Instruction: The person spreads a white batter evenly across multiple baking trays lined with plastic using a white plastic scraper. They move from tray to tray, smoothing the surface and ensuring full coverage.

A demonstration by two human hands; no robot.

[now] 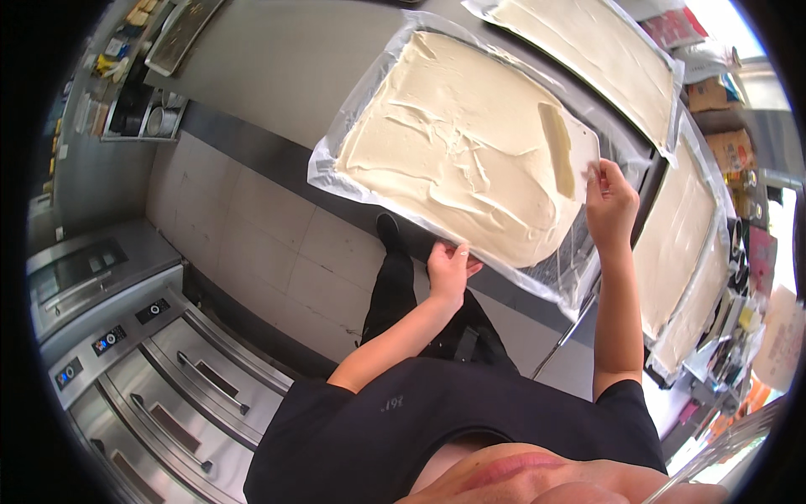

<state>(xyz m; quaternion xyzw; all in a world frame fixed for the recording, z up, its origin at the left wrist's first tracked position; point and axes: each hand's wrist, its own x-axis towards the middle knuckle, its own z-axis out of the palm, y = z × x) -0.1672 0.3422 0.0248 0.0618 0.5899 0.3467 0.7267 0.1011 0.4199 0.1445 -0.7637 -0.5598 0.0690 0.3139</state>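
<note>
A pale, creamy batter (441,145) lies spread unevenly over a paper-lined baking tray, with ridges and swirls across its middle. My right hand (609,189) grips a flat white dough scraper (584,148) at the tray's right end; a strip of batter clings along the scraper. At the tray's near edge, my left hand (452,268) holds the rim and its lining paper (371,196), fingers partly hidden beneath. Bare, smeared lining shows at the tray's lower right corner.
More lined trays of smooth batter (592,50) (677,233) stand beyond and at the right. A steel worktop (264,63) extends left, with an empty-looking metal tray (182,38) on it. A deck oven (170,384) stands lower left. Packages and tools crowd the far right.
</note>
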